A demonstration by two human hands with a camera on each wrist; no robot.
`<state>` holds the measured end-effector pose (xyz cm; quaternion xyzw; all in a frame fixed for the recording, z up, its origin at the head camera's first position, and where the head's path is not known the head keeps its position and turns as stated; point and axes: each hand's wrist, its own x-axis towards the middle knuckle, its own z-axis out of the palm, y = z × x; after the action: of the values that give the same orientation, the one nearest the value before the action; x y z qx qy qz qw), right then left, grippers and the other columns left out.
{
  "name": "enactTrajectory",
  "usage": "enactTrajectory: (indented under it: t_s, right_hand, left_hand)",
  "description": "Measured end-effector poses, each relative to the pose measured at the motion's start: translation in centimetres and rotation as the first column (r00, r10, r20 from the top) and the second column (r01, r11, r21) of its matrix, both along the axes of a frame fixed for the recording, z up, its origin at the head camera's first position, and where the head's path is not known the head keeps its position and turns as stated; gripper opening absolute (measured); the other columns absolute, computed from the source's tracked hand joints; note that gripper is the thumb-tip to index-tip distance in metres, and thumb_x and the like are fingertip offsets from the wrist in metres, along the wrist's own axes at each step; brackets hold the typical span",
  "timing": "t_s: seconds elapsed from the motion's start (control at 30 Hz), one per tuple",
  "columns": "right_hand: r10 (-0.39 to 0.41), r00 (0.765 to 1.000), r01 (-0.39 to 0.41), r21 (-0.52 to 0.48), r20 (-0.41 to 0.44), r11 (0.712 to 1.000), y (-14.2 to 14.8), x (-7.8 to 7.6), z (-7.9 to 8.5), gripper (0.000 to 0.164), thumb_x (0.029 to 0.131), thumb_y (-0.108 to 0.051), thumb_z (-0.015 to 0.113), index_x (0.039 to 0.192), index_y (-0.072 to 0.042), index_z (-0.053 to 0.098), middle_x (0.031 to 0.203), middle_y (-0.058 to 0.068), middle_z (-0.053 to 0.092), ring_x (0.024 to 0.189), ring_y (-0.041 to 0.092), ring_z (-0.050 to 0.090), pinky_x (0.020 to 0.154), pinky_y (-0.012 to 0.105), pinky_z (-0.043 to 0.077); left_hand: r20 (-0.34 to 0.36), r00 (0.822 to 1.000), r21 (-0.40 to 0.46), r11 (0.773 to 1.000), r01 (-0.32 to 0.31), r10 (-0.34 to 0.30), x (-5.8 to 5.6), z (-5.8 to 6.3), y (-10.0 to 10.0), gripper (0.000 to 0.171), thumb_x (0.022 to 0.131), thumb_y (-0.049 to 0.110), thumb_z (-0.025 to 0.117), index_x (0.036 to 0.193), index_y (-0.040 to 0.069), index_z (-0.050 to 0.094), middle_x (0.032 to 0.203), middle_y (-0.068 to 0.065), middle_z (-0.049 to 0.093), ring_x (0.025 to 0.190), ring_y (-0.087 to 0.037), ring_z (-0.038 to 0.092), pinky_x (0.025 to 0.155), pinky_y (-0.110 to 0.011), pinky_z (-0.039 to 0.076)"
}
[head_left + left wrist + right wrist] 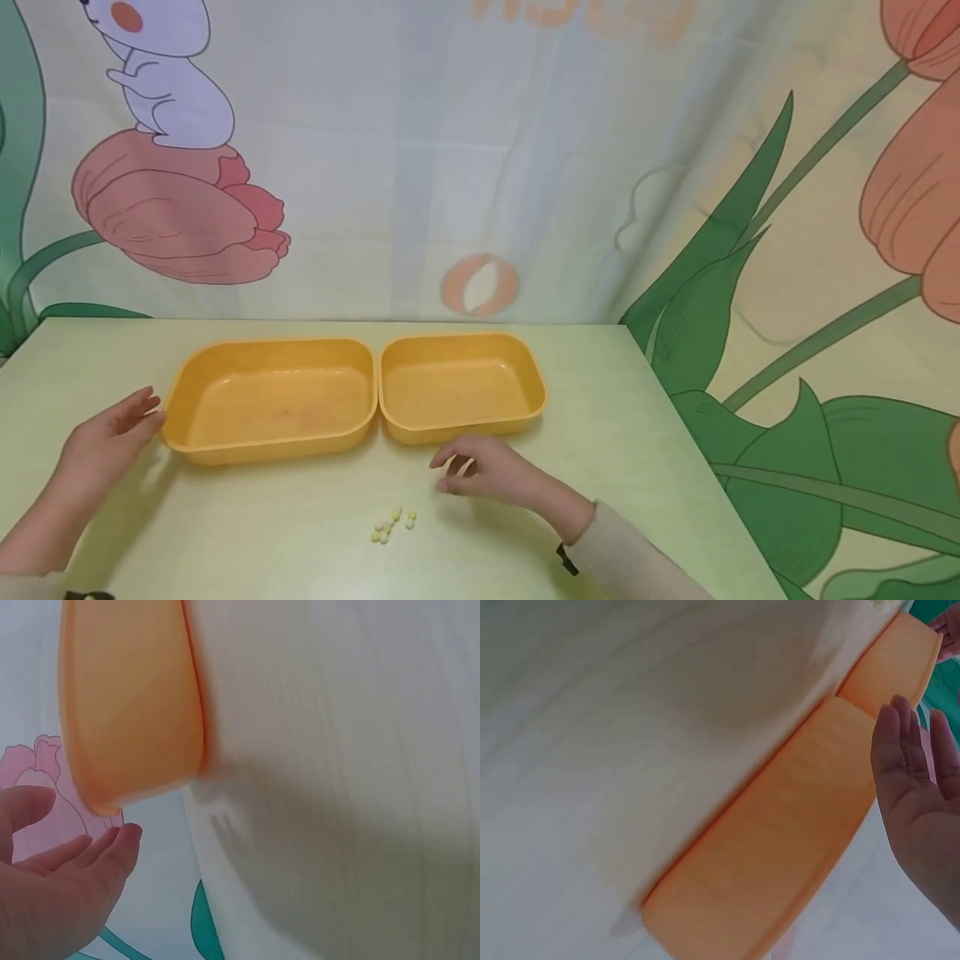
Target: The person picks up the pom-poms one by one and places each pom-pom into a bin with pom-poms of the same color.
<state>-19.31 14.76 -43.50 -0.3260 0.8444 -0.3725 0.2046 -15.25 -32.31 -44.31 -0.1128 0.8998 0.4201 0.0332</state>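
Two yellow-orange plastic trays stand side by side on the table: a larger left tray (277,450) and a smaller right tray (465,429). My left hand (105,450) is by the left end of the larger tray, its fingers loosely bent and holding nothing; in the head view I cannot tell whether the thumb touches the rim. In front of the smaller tray hovers my right hand (491,473), fingers relaxed, nothing between them. Several small pale yellow and white pellets (386,527) lie on the table, to the left of and nearer than the right hand.
A light green-yellow table (247,533) carries everything. Behind it hangs a printed cloth (360,167) with flowers and a white cartoon animal, and it runs along the right side too. Long sleeves (630,554) cover both forearms.
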Motion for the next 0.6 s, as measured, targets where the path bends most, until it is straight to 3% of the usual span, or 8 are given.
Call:
enactTrajectory:
  t_s: [0.07,0.13,0.23,0.37,0.4,0.47,0.53,0.6]
  right_hand:
    - [0.011,0.999,-0.012,0.022,0.048,1.000,-0.3,0.0,-0.3,0.027,0.096,-0.015,0.072,0.120,-0.002,0.071,0.121,0.015,0.073,0.100,0.018,0.071,0.084,0.015,0.056]
    - [0.025,0.996,-0.028,0.041,0.083,0.999,-0.6,0.0,-0.5,0.027,0.095,-0.013,0.073,0.120,-0.003,0.071,0.122,0.014,0.073,0.100,0.016,0.071,0.085,0.015,0.056]
    - [0.051,0.992,-0.060,0.078,0.112,0.995,-0.9,0.0,-0.8,0.027,0.094,-0.011,0.074,0.120,-0.003,0.071,0.121,0.013,0.074,0.098,0.011,0.071,0.086,0.015,0.056]
    - [0.050,0.989,-0.069,0.142,0.137,0.987,-1.4,-0.2,-1.1,0.025,0.092,-0.009,0.075,0.118,-0.006,0.072,0.116,0.008,0.075,0.096,0.007,0.068,0.085,0.014,0.055]
    - [0.047,0.989,-0.069,0.153,0.143,0.986,-1.5,-0.3,-1.2,0.025,0.092,-0.008,0.075,0.117,-0.007,0.072,0.115,0.007,0.075,0.095,0.007,0.068,0.085,0.015,0.055]
    - [0.044,0.987,-0.071,0.173,0.154,0.982,-1.8,-0.4,-1.4,0.025,0.092,-0.008,0.076,0.116,-0.009,0.073,0.114,0.005,0.075,0.095,0.006,0.066,0.085,0.014,0.054]
    - [0.053,0.984,-0.083,0.177,0.170,0.981,-2.1,-0.5,-1.7,0.024,0.092,-0.007,0.075,0.115,-0.009,0.074,0.114,0.005,0.076,0.096,0.005,0.066,0.085,0.014,0.054]
    - [0.065,0.980,-0.099,0.177,0.187,0.979,-2.4,-0.5,-2.0,0.023,0.092,-0.006,0.075,0.115,-0.009,0.074,0.114,0.005,0.076,0.096,0.005,0.066,0.085,0.013,0.054]
  left_hand:
    - [0.030,1.000,0.041,0.999,-0.007,0.006,-0.1,-0.2,-0.1,0.073,0.111,0.043,0.033,0.160,-0.006,0.012,0.159,-0.038,0.025,0.142,-0.059,0.030,0.069,-0.007,0.055]
    - [0.042,0.999,0.072,0.997,-0.009,0.006,-0.1,-0.6,-0.3,0.074,0.110,0.044,0.034,0.160,-0.005,0.013,0.160,-0.037,0.023,0.145,-0.041,0.044,0.067,0.000,0.049]
    - [0.069,0.998,0.103,0.995,0.002,-0.010,0.0,-0.9,-0.5,0.077,0.109,0.048,0.037,0.161,-0.004,0.013,0.161,-0.035,0.021,0.125,0.005,0.058,0.073,-0.003,0.054]
    - [0.099,0.994,0.153,0.988,0.034,-0.049,0.0,-0.7,-0.6,0.079,0.109,0.048,0.039,0.161,-0.003,0.010,0.162,-0.035,0.017,0.110,0.020,0.052,0.076,-0.001,0.052]
    - [0.106,0.993,0.164,0.986,0.038,-0.056,-0.1,-0.7,-0.5,0.078,0.109,0.047,0.038,0.161,-0.003,0.008,0.162,-0.036,0.016,0.116,0.012,0.056,0.078,-0.003,0.054]
    - [0.104,0.993,0.200,0.979,0.033,-0.055,-0.2,-0.7,-0.4,0.077,0.109,0.044,0.039,0.161,-0.003,0.007,0.162,-0.038,0.015,0.110,0.013,0.056,0.076,-0.001,0.053]
    - [0.090,0.995,0.235,0.972,0.020,-0.042,-0.2,-0.8,-0.3,0.076,0.110,0.040,0.041,0.160,-0.006,0.008,0.161,-0.040,0.015,0.090,0.026,0.046,0.071,0.000,0.052]
    - [0.090,0.996,0.269,0.963,0.000,-0.025,-0.1,-0.9,-0.2,0.074,0.110,0.037,0.041,0.159,-0.007,0.007,0.161,-0.040,0.013,0.085,0.028,0.046,0.071,-0.001,0.053]
